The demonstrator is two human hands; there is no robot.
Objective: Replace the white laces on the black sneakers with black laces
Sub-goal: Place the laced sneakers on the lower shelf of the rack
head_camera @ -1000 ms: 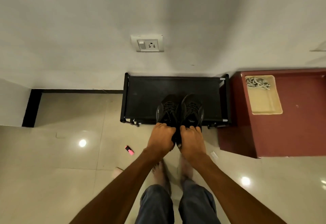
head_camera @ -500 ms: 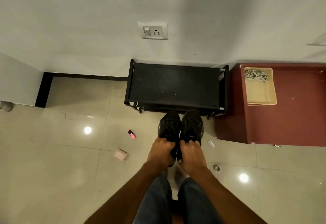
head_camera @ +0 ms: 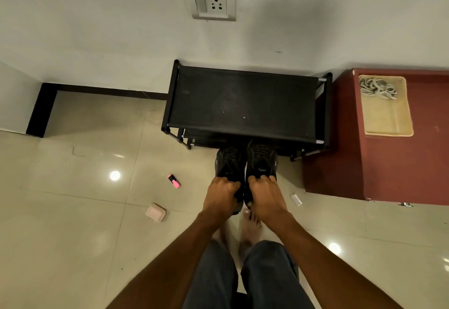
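Two black sneakers with dark laces are side by side, toes pointing under the front of a black shoe rack (head_camera: 243,104). My left hand (head_camera: 220,195) grips the heel of the left sneaker (head_camera: 229,162). My right hand (head_camera: 263,193) grips the heel of the right sneaker (head_camera: 261,159). A bundle of white laces (head_camera: 376,88) lies in a beige tray (head_camera: 386,123) on a red cabinet at the right. I cannot tell whether the sneakers touch the floor or the rack's lower shelf.
The red cabinet (head_camera: 401,162) stands right of the rack. On the tiled floor lie a pink highlighter (head_camera: 174,181), a small beige box (head_camera: 155,212) and a small white item (head_camera: 296,199). My bare feet (head_camera: 250,231) stand below the hands. A wall socket (head_camera: 211,1) is above.
Both hands have lowered the pair of sneakers from the top of the rack down in front of it, toward its lower level. My view has dropped with them.
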